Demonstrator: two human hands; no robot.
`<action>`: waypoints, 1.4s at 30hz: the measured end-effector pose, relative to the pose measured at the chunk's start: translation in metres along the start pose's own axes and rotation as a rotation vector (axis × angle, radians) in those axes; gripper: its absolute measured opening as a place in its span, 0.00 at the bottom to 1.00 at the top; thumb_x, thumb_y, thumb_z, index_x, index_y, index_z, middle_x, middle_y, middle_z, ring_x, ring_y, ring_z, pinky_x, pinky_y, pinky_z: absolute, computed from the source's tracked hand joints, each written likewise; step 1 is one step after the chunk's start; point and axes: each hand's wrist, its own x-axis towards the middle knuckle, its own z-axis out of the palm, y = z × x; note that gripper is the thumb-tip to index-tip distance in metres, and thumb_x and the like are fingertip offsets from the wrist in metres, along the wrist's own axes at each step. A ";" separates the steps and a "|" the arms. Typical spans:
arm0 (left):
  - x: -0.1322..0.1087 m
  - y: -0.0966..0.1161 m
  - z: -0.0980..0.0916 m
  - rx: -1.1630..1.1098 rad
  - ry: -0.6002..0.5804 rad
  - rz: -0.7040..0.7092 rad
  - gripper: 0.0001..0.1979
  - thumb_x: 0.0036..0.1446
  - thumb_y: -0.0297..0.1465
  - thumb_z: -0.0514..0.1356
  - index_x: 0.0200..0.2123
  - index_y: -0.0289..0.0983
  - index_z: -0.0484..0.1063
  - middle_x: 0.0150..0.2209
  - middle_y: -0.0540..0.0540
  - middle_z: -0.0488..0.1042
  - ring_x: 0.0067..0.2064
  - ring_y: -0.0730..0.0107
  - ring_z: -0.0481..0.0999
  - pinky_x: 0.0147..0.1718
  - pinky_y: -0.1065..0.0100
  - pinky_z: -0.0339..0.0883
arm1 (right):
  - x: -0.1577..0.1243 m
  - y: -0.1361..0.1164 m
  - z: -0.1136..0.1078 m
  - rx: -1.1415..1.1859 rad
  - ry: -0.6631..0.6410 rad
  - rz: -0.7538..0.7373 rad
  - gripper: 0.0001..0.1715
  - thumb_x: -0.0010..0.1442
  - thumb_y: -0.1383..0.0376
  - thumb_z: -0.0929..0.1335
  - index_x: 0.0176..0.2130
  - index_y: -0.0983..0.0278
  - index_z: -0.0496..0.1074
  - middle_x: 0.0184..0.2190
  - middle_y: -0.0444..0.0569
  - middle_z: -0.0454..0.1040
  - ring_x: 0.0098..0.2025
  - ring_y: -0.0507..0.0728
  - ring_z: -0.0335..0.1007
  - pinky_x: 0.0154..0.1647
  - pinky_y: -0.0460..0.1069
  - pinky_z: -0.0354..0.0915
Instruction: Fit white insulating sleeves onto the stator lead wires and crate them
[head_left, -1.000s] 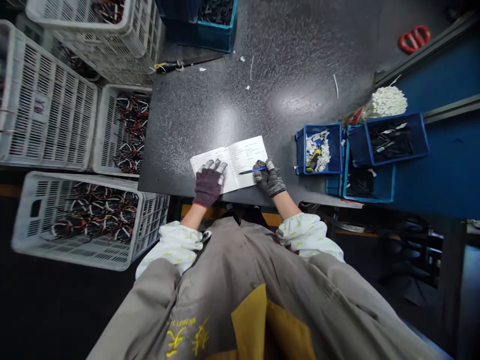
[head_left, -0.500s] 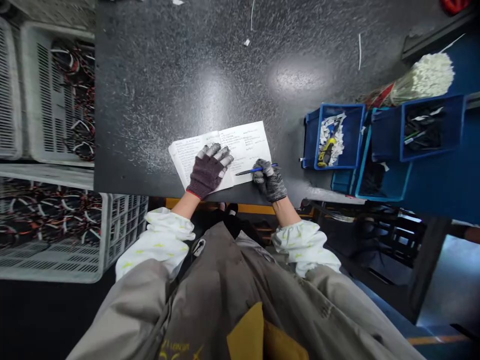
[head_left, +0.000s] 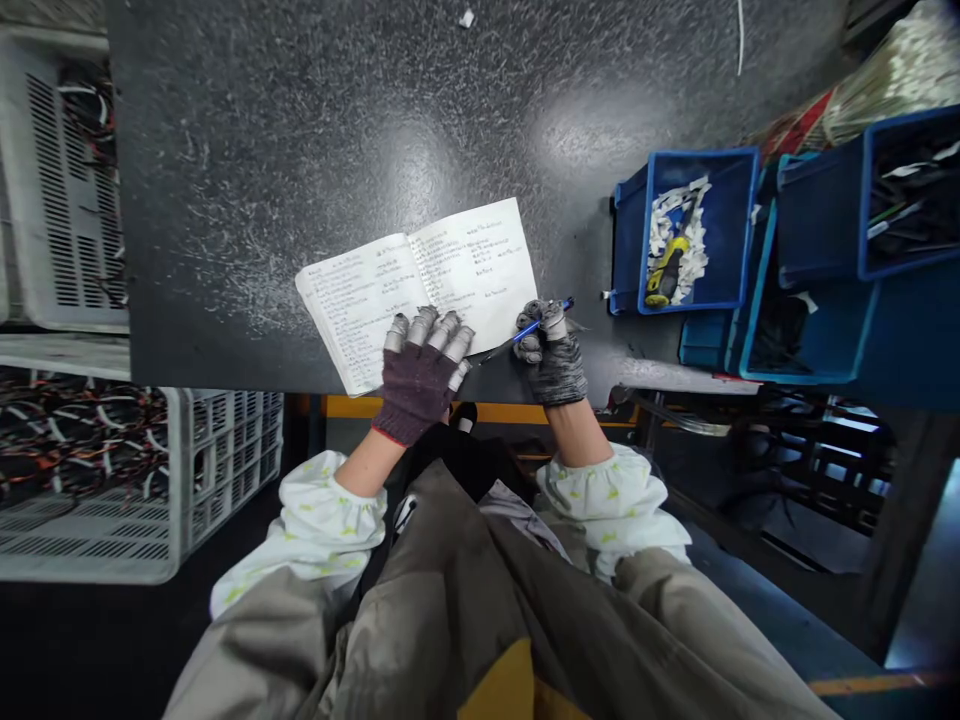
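Observation:
An open notebook (head_left: 420,285) with handwritten lines lies at the near edge of the dark speckled table (head_left: 300,150). My left hand (head_left: 418,372), in a dark maroon glove with taped fingertips, rests flat on the notebook's lower edge, fingers spread. My right hand (head_left: 551,350), in a grey knit glove, is closed round a blue pen (head_left: 525,335) whose tip points left toward the right page's lower corner.
Blue bins stand at the table's right: one (head_left: 679,235) holds white scraps and a yellow tool, another (head_left: 892,195) holds dark parts. White slatted crates (head_left: 112,470) with coiled wires sit on the left, below table level. Small white scraps lie at the far end.
The view has drawn closer to the table. My left hand slid down toward the notebook's near edge, uncovering the pages. My right hand still holds the pen, now tilted more upward.

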 end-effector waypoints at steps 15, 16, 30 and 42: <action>-0.039 0.058 -0.033 0.145 0.153 0.286 0.12 0.77 0.32 0.62 0.59 0.41 0.81 0.58 0.42 0.87 0.70 0.46 0.80 0.76 0.27 0.61 | -0.085 -0.019 0.003 -0.559 -0.248 -0.310 0.22 0.56 0.45 0.85 0.34 0.59 0.85 0.35 0.48 0.84 0.36 0.56 0.81 0.39 0.51 0.80; -0.040 0.060 -0.031 0.137 0.136 0.283 0.11 0.77 0.32 0.62 0.57 0.41 0.82 0.58 0.43 0.87 0.70 0.47 0.80 0.76 0.27 0.60 | -0.088 -0.020 0.002 -0.615 -0.287 -0.333 0.21 0.60 0.45 0.83 0.34 0.59 0.85 0.35 0.48 0.84 0.37 0.56 0.81 0.41 0.51 0.80; -0.007 -0.010 0.016 0.405 0.078 0.312 0.20 0.80 0.33 0.56 0.68 0.43 0.78 0.69 0.41 0.80 0.75 0.49 0.74 0.78 0.37 0.60 | 0.015 0.032 0.046 -0.330 -0.031 -0.390 0.32 0.59 0.37 0.79 0.41 0.60 0.79 0.37 0.48 0.84 0.37 0.56 0.82 0.41 0.51 0.81; -0.041 -0.041 0.009 0.450 0.185 0.349 0.24 0.79 0.36 0.59 0.74 0.45 0.71 0.71 0.44 0.78 0.71 0.52 0.76 0.67 0.50 0.66 | 0.045 0.011 0.018 -0.146 -0.141 -0.317 0.36 0.56 0.33 0.79 0.43 0.59 0.77 0.27 0.41 0.73 0.24 0.52 0.73 0.20 0.46 0.68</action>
